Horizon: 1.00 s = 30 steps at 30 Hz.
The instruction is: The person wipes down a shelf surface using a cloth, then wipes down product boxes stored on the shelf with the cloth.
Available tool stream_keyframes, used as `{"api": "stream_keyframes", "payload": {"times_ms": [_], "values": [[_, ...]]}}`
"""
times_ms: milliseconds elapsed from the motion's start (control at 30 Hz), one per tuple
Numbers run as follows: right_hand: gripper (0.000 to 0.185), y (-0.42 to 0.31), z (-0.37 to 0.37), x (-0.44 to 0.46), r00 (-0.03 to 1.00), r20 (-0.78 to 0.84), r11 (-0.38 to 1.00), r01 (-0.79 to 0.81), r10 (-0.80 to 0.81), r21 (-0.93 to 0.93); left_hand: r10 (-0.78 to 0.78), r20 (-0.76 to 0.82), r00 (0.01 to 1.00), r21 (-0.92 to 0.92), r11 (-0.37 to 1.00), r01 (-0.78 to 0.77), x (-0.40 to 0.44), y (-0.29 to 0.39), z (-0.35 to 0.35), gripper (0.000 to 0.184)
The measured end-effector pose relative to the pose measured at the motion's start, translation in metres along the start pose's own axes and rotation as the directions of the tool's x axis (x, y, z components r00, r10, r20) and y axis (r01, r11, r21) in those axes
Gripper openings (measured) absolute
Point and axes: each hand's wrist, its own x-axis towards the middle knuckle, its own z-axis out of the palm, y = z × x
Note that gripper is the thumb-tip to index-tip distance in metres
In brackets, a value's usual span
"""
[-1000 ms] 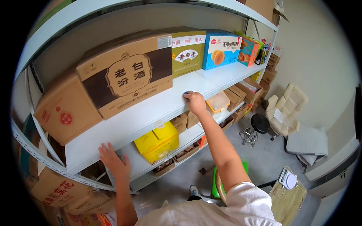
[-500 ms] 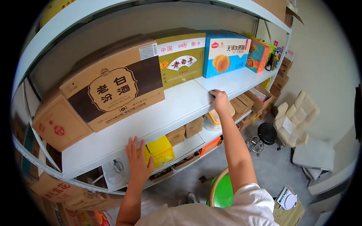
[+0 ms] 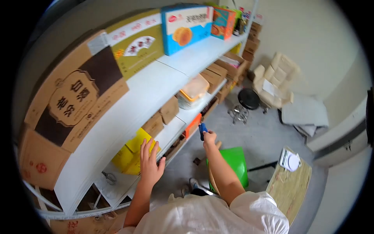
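Note:
My right hand [image 3: 210, 138] is closed around a small blue object [image 3: 203, 130] with a dark side, its kind too blurred to make out. It is in the air out from the lower shelf, above the floor and near a green chair seat [image 3: 230, 163]. My left hand [image 3: 151, 164] has its fingers stretched apart and holds nothing. It appears in front of a yellow box [image 3: 132, 154] on the lower shelf; whether it touches the box I cannot tell. A pair of scissors [image 3: 110, 178] lies on the lower shelf to the left.
Along the upper shelf [image 3: 144, 93] stand a brown carton [image 3: 78, 97], an olive box [image 3: 136, 45], a blue biscuit box [image 3: 187, 29] and an orange box [image 3: 223, 23]. A lidded plastic tub [image 3: 193, 89] sits below. Rightward are a black stool [image 3: 248, 98], a cream armchair [image 3: 274, 84] and a scale [image 3: 290, 160] on a small table.
My right hand has left the upper shelf surface and come down and back with the blue object. The view has turned right. My left hand remains spread near the yellow box.

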Motion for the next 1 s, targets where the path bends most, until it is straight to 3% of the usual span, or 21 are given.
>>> {"api": "stream_keyframes", "payload": {"times_ms": [67,133,167,267,400,467,500,567,700,733,767,800,833,867,933,967,1000], "values": [[0.025,0.036,-0.027,0.004,0.992,0.088,0.948,0.114,-0.091,-0.298,0.019,0.078,0.997,-0.071,0.997,-0.013,-0.006,-0.002,0.012,0.057],[0.026,0.062,-0.054,0.005,0.894,0.331,0.620,0.448,-0.302,-0.645,0.059,0.124,0.991,-0.101,0.994,-0.046,-0.012,-0.004,0.022,0.056],[0.025,0.075,-0.064,0.010,0.827,0.459,0.497,0.563,-0.326,-0.661,0.038,0.170,0.985,-0.115,0.993,-0.018,-0.016,-0.002,0.026,0.056],[0.029,0.097,-0.082,0.022,0.747,0.628,0.311,0.663,-0.217,-0.681,0.056,0.245,0.968,-0.100,0.994,-0.033,-0.021,-0.001,0.033,0.055],[0.033,0.108,-0.095,0.032,0.686,0.680,0.349,0.723,-0.259,-0.596,0.057,0.336,0.940,-0.075,0.997,-0.034,-0.028,-0.006,0.050,0.054],[0.040,0.114,-0.090,0.043,0.783,0.523,0.568,0.612,-0.337,-0.551,0.083,0.391,0.917,-0.058,0.996,-0.065,-0.029,-0.006,0.060,0.054],[0.040,0.121,-0.086,0.049,0.786,0.521,0.573,0.608,-0.334,-0.550,0.083,0.396,0.915,-0.055,0.996,-0.067,-0.030,-0.005,0.066,0.054],[0.039,0.134,-0.079,0.059,0.814,0.277,0.694,0.581,-0.512,-0.426,0.103,0.407,0.908,-0.103,0.992,-0.067,-0.033,-0.001,0.079,0.053],[0.032,0.130,-0.073,0.066,0.892,0.266,0.798,0.447,-0.365,-0.405,0.094,0.454,0.886,-0.184,0.983,-0.010,-0.040,0.001,0.095,0.051],[0.028,0.128,-0.065,0.061,0.942,0.300,0.976,0.189,-0.149,-0.110,0.096,0.464,0.881,-0.182,0.983,-0.011,-0.042,-0.004,0.102,0.051],[0.024,0.128,-0.056,0.053,0.918,0.394,0.976,-0.129,0.050,0.176,0.009,0.495,0.869,-0.288,0.945,0.154,-0.045,-0.012,0.113,0.050],[0.022,0.127,-0.047,0.041,0.849,0.526,0.940,-0.215,0.047,0.263,-0.074,0.533,0.843,-0.382,0.868,0.318,-0.051,-0.022,0.128,0.049],[0.023,0.129,-0.038,0.030,0.769,0.617,0.929,-0.333,0.169,0.160,-0.195,0.578,0.793,-0.470,0.714,0.518,-0.064,-0.041,0.153,0.046],[0.021,0.111,-0.032,0.000,0.713,0.678,0.926,-0.355,0.179,0.128,-0.317,0.623,0.715,-0.488,0.558,0.672,-0.069,-0.053,0.173,0.045],[0.019,0.098,-0.016,-0.052,0.662,0.747,0.902,-0.354,0.057,0.245,-0.449,0.621,0.642,-0.507,0.395,0.766,-0.076,-0.074,0.208,0.039],[0.020,0.097,-0.012,-0.067,0.645,0.758,0.899,-0.382,0.095,0.213,-0.458,0.619,0.638,-0.503,0.392,0.770,-0.070,-0.067,0.206,0.039],[0.021,0.097,-0.011,-0.079,0.628,0.767,0.895,-0.409,0.131,0.181,-0.540,0.637,0.551,-0.531,0.211,0.821,-0.058,-0.053,0.205,0.034]]}}
